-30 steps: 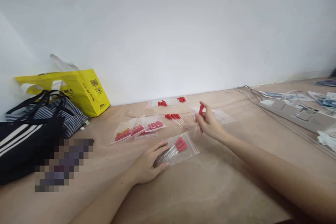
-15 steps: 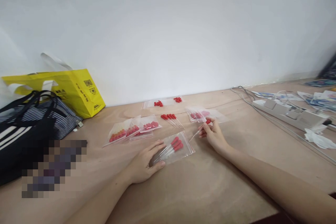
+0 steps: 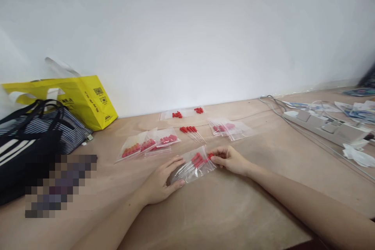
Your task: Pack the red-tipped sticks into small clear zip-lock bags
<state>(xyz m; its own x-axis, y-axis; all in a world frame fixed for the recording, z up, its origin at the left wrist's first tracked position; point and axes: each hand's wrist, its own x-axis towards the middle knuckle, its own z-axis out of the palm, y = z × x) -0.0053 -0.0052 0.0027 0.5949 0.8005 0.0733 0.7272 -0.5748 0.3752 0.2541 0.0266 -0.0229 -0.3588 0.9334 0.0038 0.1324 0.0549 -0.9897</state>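
Observation:
A clear zip bag [image 3: 191, 172] holding several red-bulbed droppers lies on the table before me. My left hand [image 3: 164, 179] rests at its left end, fingers and thumb spread along both edges. At the bag's right, open end, my right hand [image 3: 230, 160] pinches a dropper by its red bulb [image 3: 210, 156]; its thin tube reaches into the bag. Behind the bag, several loose droppers [image 3: 191, 132] lie side by side. Filled bags [image 3: 149, 145] overlap at the left, and more filled bags [image 3: 228, 128] lie at the right.
Along the wall lies a flat bag with red bulbs [image 3: 177, 115]. A yellow bag [image 3: 88, 101] and a black striped bag [image 3: 32, 152] stand at the left. On the right are a white power strip [image 3: 325, 125], cables and a crumpled tissue [image 3: 358, 155].
My right hand has moved left and nearer with the dropper, from beside the right-hand bags to the open end of the clear bag. My left hand has stayed in place.

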